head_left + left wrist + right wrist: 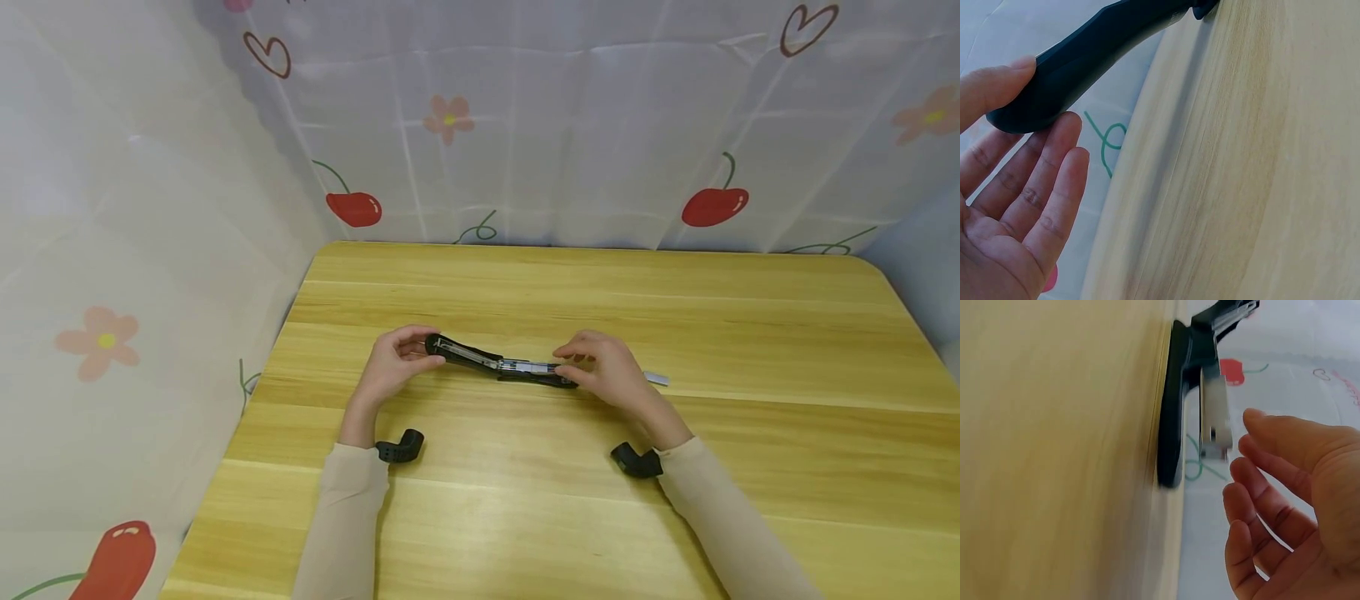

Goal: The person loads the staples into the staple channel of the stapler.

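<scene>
A black stapler (468, 358) is folded wide open above the wooden table, its inner metal parts facing up. My left hand (388, 367) pinches the far end of its top arm (1091, 59) between thumb and fingers. At the other end, my right hand (609, 372) hovers by the metal staple magazine (1215, 412). In the right wrist view, a small gap separates its loosely bent fingers from the magazine's tip, and nothing is held. The black base (1172, 425) lies low along the tabletop.
A small silver strip (656, 378), like a row of staples, lies on the table (525, 517) just right of my right hand. Black wrist devices (403, 447) are worn on both arms. A printed curtain (555, 142) hangs behind the table.
</scene>
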A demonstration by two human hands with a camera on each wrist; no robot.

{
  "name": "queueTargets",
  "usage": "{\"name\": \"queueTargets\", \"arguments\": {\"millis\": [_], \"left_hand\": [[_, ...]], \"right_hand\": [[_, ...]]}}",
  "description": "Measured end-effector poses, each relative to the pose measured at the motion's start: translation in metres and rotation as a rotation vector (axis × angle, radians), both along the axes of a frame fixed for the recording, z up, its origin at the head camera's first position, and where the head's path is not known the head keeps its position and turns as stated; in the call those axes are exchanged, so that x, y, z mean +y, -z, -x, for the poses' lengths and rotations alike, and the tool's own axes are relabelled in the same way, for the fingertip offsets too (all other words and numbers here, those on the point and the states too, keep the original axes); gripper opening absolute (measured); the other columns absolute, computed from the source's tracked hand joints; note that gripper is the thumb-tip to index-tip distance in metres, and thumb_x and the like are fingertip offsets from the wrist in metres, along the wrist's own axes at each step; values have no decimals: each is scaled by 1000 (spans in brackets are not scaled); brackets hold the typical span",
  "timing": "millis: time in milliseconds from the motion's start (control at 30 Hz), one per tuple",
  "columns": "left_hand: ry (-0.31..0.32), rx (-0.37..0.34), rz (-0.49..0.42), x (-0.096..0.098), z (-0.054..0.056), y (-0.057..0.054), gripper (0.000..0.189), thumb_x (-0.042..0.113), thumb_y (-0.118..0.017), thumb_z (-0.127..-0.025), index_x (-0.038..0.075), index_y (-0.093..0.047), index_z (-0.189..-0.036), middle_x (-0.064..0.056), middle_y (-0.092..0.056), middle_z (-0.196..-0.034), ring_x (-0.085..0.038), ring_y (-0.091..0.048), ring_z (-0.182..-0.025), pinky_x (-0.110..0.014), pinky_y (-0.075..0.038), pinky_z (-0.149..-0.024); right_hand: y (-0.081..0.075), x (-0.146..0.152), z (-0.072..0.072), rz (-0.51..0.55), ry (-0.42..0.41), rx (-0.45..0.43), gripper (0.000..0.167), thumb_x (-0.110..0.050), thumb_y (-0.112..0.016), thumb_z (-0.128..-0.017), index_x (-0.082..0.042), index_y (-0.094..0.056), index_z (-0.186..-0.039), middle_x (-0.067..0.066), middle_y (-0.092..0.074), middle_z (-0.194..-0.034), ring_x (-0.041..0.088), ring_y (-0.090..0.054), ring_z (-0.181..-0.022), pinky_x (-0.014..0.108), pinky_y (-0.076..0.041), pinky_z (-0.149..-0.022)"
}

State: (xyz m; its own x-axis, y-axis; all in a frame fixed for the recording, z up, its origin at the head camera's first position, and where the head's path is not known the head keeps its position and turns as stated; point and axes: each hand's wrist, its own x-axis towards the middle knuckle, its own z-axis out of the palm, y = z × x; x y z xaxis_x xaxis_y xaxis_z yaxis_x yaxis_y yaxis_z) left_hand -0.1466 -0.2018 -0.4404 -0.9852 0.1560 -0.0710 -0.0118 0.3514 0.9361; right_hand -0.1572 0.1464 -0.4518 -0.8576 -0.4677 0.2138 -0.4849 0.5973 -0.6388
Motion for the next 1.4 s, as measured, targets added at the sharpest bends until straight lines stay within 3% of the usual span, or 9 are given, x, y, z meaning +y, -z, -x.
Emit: {"name": "queueTargets", "arguments": {"millis": [200,433,567,767,967,1400], "left_hand": [[-2,-1,6,0,-1,-1,49,18,-79,-84,7,-63,-129,-14,-62,-119,-27,-60,-101,-33,-52,-85],[-2,-2,1,1,-1,-1,50,19,-79,-83,6,-63,-129,-14,-62,-119,-29,-61,-101,-34,-52,-83],[-6,-3,3,0,-1,0,49,18,-79,-83,7,-63,-128,-14,-63,-118,-29,-61,-101,-33,-52,-82],[-11,-5,7,0,0,1,50,18,-79,-84,7,-63,-130,-15,-62,-119,-28,-60,-101,-31,-51,-82],[-7,-3,4,0,-1,0,49,18,-79,-84,7,-63,-129,-14,-62,-119,-28,-60,-101,-30,-52,-81],[-3,9,-3,1,-1,-1,49,18,-79,-83,7,-64,-128,-13,-62,-117,-25,-61,-97,-29,-53,-79]], "right_hand": [[0,31,-4,7,84,42,18,-12,-77,-84,-7,-76,-102,4,-69,-95,19,-62,-81,39,-54,-72],[-1,72,-14,0,182,85,18,-10,-78,-83,-6,-76,-100,5,-70,-94,16,-59,-78,25,-51,-68],[2,93,-17,-13,230,70,22,-12,-79,-82,-6,-75,-103,7,-70,-97,14,-58,-79,17,-46,-69],[-1,115,-18,-32,277,-1,25,-17,-80,-82,-6,-74,-104,7,-70,-96,9,-57,-79,14,-44,-69],[-2,124,-18,-57,290,-62,22,-16,-79,-83,-6,-75,-102,7,-68,-90,3,-53,-75,15,-45,-66],[3,129,-17,-98,255,-171,21,-15,-81,-81,-5,-74,-98,4,-63,-81,7,-48,-68,23,-41,-60]]}}
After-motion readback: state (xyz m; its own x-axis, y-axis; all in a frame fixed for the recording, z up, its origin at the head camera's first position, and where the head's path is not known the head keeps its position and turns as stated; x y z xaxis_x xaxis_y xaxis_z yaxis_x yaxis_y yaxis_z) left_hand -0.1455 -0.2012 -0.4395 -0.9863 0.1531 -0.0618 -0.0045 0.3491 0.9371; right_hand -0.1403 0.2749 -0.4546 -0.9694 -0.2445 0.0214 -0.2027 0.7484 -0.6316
